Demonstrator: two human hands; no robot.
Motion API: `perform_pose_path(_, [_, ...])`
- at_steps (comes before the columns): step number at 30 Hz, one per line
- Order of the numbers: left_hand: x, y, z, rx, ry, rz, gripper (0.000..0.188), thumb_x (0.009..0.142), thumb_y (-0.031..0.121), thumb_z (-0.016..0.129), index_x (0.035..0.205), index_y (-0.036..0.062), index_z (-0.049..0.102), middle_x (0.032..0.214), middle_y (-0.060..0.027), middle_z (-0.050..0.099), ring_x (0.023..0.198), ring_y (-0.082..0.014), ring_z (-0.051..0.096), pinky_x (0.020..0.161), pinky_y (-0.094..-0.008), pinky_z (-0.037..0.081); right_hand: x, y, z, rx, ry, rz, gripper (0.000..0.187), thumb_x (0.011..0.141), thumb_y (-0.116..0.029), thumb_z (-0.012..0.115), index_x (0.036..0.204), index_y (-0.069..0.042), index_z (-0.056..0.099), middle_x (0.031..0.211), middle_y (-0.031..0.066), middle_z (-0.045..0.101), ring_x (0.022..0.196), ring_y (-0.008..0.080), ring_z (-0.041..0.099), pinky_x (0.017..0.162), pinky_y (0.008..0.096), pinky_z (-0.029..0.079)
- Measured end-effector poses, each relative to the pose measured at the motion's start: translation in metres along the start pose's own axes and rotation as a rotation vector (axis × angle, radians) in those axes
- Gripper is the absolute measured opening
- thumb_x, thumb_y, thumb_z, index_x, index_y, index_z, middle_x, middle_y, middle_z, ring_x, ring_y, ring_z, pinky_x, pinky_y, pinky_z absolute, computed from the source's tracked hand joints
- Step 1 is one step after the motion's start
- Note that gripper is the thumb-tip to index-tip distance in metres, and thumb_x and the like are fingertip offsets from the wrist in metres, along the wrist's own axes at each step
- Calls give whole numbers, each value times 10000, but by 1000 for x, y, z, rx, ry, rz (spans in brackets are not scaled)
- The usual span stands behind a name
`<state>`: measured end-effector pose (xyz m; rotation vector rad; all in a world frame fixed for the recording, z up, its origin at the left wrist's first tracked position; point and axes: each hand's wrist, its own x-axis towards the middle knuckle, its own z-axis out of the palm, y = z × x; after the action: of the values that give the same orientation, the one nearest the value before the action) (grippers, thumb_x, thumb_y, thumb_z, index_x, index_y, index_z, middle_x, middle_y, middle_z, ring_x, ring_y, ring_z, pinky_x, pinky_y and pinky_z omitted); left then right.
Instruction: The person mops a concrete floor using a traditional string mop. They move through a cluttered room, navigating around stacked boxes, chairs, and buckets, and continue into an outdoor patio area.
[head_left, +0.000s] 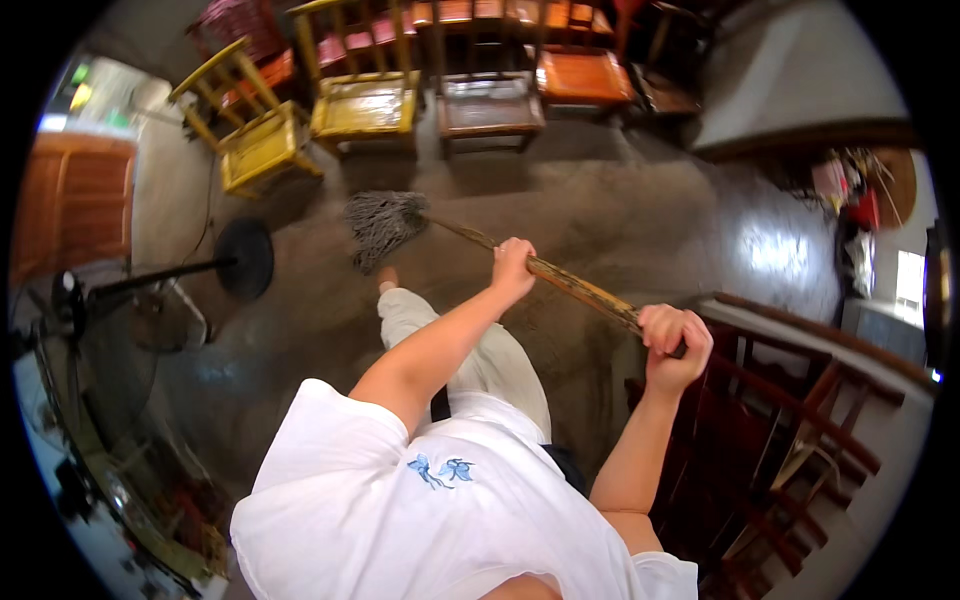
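A mop [575,284] with a worn wooden handle slants across in front of me. Its grey string head [384,224] lies on the floor ahead and to the left, just beyond my foot. My left hand [513,270] is closed around the middle of the handle. Wrapped over the handle's upper end at the right is my right hand [676,345], with the fingers curled down. The handle tip shows slightly under those fingers.
Yellow chairs [366,105], a brown chair [490,105] and an orange chair [583,75] line the far side. A black pedestal fan [243,259] stands at left. Dark wooden chairs [790,420] crowd the right. The grey floor [640,200] reflects light.
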<state>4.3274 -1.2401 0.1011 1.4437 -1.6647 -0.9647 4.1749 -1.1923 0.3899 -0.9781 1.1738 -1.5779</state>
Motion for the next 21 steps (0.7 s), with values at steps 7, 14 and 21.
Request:
perform_pose_path(7, [-7, 113, 164, -343, -356, 240, 188, 704, 48, 688, 796, 80, 527, 810, -123, 552, 843, -376, 525, 739, -431, 424, -37, -73, -89, -290, 140, -232, 317, 852, -160, 452, 556, -64, 395, 490, 54, 428, 457, 183, 413, 570, 355, 425])
perform_pose_path(14, [-20, 91, 188, -570, -501, 275, 345, 686, 171, 841, 775, 84, 520, 791, -101, 530, 758, -317, 515, 665, -376, 436, -37, -33, -39, -515, -164, -193, 39, 601, -16, 510, 563, -9, 516, 534, 68, 510, 482, 220, 510, 583, 346, 524])
perform_pose_path(21, [-41, 35, 116, -575, -484, 262, 157, 757, 65, 693, 838, 99, 562, 806, -87, 572, 744, -269, 542, 674, -363, 453, -50, -4, 55, -442, -431, -262, 54, 639, -2, 522, 587, -4, 512, 536, 66, 517, 461, 211, 500, 571, 353, 531])
